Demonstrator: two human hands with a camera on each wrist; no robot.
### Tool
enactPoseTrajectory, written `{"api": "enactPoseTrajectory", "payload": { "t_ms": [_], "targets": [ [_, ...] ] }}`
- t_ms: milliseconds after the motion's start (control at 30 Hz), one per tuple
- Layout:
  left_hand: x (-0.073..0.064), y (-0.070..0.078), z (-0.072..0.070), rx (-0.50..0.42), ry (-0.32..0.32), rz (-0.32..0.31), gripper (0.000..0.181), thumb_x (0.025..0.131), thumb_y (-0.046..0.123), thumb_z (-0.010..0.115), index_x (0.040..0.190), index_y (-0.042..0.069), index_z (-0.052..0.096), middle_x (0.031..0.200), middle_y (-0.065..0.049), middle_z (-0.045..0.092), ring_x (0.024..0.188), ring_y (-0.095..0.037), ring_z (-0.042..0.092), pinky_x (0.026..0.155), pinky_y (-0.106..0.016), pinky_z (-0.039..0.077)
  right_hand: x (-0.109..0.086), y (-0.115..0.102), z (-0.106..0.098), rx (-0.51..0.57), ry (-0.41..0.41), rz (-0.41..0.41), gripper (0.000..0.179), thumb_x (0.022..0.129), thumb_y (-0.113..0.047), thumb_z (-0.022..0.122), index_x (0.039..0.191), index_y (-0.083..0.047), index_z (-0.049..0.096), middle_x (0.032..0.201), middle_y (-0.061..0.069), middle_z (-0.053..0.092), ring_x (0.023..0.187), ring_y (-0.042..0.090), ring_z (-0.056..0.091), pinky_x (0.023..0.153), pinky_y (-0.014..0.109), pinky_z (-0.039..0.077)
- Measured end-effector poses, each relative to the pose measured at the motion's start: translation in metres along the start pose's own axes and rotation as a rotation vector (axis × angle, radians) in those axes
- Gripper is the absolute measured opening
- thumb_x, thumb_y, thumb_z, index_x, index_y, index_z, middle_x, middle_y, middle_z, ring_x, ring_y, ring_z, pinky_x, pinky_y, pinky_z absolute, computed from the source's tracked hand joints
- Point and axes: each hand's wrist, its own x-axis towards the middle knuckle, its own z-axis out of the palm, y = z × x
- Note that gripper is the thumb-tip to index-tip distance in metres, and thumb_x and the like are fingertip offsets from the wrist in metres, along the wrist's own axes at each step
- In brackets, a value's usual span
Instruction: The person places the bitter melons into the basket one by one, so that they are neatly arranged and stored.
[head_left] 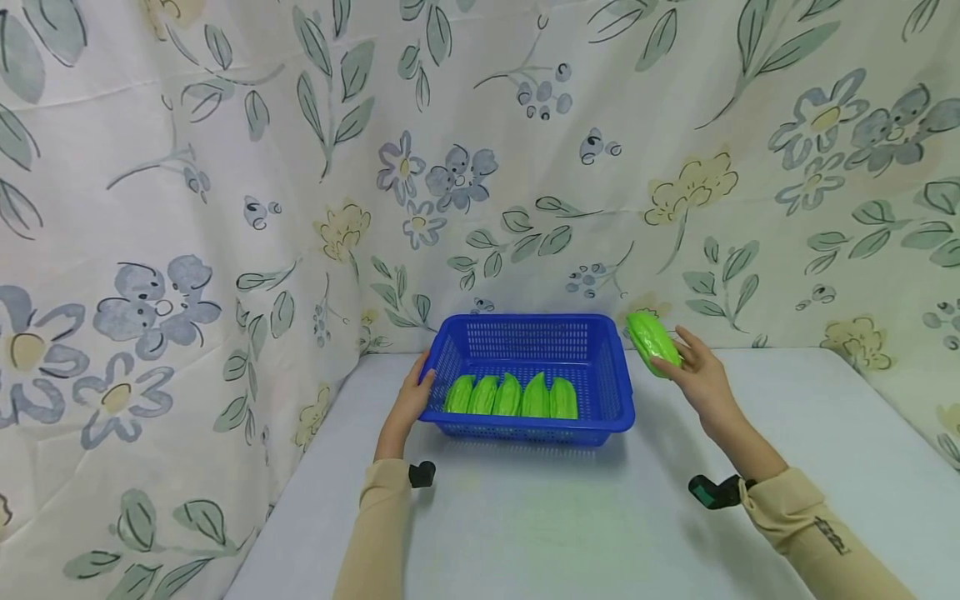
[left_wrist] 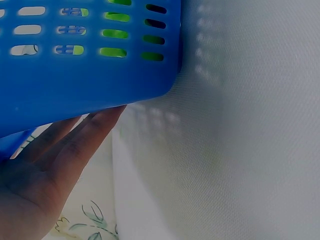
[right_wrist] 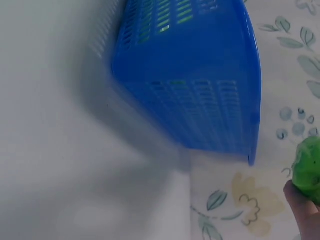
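Note:
A blue plastic basket (head_left: 525, 423) with slotted walls stands on the white table. Several bright green, ridged bitter melons (head_left: 508, 397) lie side by side in a row along its near side. My left hand (head_left: 411, 398) holds the basket's left rim, thumb on top. In the left wrist view, fingers (left_wrist: 82, 145) reach along the basket's outside wall. My right hand (head_left: 703, 382) grips one more bitter melon (head_left: 652, 343) between thumb and fingers, raised just beyond the basket's right rim. The right wrist view catches only part of that bitter melon (right_wrist: 309, 167) at its edge.
A white table (head_left: 525, 517) extends in front of the basket and to both sides. Behind and to the left hangs a floral cloth (head_left: 480, 167). Black devices (head_left: 716, 492) are strapped at both wrists.

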Motion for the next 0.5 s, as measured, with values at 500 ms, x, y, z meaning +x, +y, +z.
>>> {"api": "enactPoseTrajectory", "payload": {
  "t_ms": [500],
  "targets": [
    [0.002, 0.000, 0.000, 0.001, 0.004, 0.005, 0.055, 0.107, 0.026, 0.035, 0.157, 0.016, 0.017, 0.163, -0.017, 0.017, 0.149, -0.045, 0.017, 0.117, -0.066, 0.018, 0.002, -0.012, 0.029, 0.054, -0.020, 0.011, 0.085, 0.098, -0.030, 0.060, 0.158, -0.015, 0.002, 0.161, 0.022, 0.020, 0.146, 0.041, 0.029, 0.116, 0.054, 0.030]
  ]
}}
